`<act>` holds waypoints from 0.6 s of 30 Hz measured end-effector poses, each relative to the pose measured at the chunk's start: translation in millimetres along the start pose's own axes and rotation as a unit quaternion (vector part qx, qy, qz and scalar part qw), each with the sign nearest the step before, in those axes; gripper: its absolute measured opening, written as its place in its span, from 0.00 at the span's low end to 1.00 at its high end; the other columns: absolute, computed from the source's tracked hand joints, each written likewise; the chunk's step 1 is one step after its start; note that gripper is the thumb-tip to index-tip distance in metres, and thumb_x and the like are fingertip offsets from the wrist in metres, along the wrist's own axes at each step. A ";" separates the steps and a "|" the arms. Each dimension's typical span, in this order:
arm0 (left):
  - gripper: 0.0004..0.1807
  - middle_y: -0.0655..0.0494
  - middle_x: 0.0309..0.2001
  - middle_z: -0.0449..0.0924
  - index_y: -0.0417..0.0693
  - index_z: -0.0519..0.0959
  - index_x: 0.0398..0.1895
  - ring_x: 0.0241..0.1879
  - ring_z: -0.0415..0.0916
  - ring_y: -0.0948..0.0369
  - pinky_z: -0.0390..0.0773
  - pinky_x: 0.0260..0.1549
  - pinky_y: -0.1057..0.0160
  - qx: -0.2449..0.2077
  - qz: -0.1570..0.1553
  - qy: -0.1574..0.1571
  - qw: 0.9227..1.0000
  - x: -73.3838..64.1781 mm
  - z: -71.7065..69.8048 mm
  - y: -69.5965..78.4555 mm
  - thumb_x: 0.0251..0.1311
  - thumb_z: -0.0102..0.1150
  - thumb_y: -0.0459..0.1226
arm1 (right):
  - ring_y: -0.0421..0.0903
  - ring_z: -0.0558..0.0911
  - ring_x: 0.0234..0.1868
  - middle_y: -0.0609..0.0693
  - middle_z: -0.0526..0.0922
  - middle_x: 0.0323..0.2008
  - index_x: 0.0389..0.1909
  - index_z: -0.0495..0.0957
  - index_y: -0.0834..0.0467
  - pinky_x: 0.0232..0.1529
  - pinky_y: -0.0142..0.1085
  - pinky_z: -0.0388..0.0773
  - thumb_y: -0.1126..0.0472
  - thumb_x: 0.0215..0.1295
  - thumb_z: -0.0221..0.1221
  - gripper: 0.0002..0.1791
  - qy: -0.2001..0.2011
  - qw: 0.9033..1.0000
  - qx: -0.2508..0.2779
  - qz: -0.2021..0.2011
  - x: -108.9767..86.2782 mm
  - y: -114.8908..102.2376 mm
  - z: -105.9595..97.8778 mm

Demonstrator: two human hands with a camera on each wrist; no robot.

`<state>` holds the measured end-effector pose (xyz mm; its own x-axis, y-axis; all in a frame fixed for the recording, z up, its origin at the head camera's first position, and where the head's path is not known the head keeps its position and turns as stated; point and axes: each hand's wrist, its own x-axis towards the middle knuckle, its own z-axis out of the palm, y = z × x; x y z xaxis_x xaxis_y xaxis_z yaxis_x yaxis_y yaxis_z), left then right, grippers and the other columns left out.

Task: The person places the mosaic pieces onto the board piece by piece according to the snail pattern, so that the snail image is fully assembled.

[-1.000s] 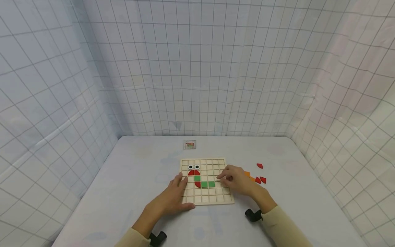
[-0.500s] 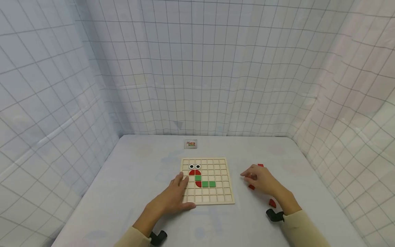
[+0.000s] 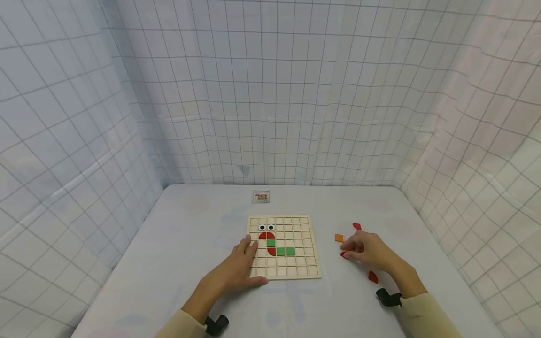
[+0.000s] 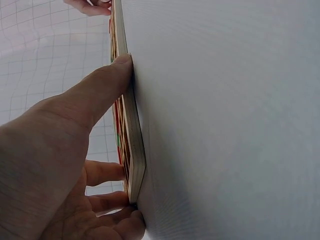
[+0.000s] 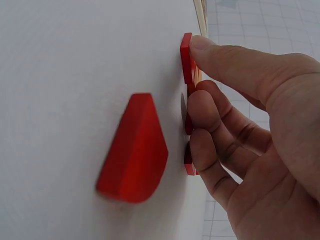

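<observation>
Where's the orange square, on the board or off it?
Off it. The orange square lies on the white table, right of the board, with a gap between.

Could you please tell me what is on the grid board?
Two eye pieces, three red pieces and three green squares show; the left hand hides whatever is beneath it.

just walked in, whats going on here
Someone is working at a gridded board. The left hand rests against its left and near edges. The right hand is off to the board's right, thumb touching a loose red piece near an orange square; whether it is pinched, I can't tell. The board holds two eye pieces, three green squares and three rounded red ones.
</observation>
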<state>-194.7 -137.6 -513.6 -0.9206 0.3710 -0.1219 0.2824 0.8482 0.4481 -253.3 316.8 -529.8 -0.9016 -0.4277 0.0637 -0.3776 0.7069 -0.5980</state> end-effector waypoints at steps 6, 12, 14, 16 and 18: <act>0.64 0.28 0.94 0.51 0.33 0.61 0.92 0.91 0.59 0.30 0.74 0.83 0.32 -0.005 0.000 -0.003 1.000 -0.3 0.7 -0.6 0.68 0.84 0.61 | 0.34 0.77 0.36 0.38 0.92 0.42 0.46 0.96 0.44 0.38 0.30 0.77 0.56 0.74 0.80 0.05 -0.004 1.000 0.005 -0.001 -1.4 -0.3 1.3; 0.64 0.29 0.94 0.50 0.34 0.61 0.93 0.91 0.59 0.31 0.74 0.83 0.33 -0.002 0.002 -0.002 1.000 -0.5 1.0 -1.2 0.68 0.83 0.61 | 0.34 0.78 0.36 0.37 0.91 0.42 0.46 0.96 0.44 0.38 0.30 0.78 0.55 0.74 0.81 0.06 -0.005 1.000 0.008 -0.002 -1.4 2.0 2.6; 0.65 0.29 0.94 0.51 0.34 0.61 0.93 0.91 0.59 0.31 0.75 0.83 0.33 0.000 0.003 -0.001 1.000 0.0 1.3 -1.8 0.68 0.83 0.62 | 0.34 0.78 0.36 0.38 0.91 0.42 0.46 0.95 0.44 0.38 0.30 0.78 0.56 0.74 0.81 0.05 -0.006 1.000 0.008 -0.003 -1.0 1.9 2.6; 0.65 0.29 0.94 0.51 0.34 0.61 0.92 0.91 0.59 0.31 0.75 0.83 0.33 0.000 0.005 0.000 1.000 0.2 1.5 -2.1 0.68 0.83 0.62 | 0.34 0.78 0.36 0.37 0.91 0.41 0.45 0.95 0.44 0.39 0.30 0.79 0.56 0.74 0.80 0.05 -0.010 1.000 0.007 -0.004 -0.3 1.3 2.5; 0.64 0.29 0.94 0.51 0.34 0.61 0.92 0.91 0.59 0.31 0.75 0.83 0.33 -0.001 0.005 0.000 1.000 0.2 1.8 -2.3 0.68 0.83 0.62 | 0.33 0.78 0.35 0.37 0.91 0.41 0.45 0.94 0.45 0.39 0.30 0.79 0.56 0.74 0.80 0.05 -0.015 1.000 0.008 -0.005 0.5 0.3 2.3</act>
<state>-195.0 -138.7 -516.2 -0.9180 0.3787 -0.1178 0.2901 0.8437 0.4517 -253.3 315.5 -531.9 -0.8909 -0.4519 0.0466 -0.3835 0.6931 -0.6104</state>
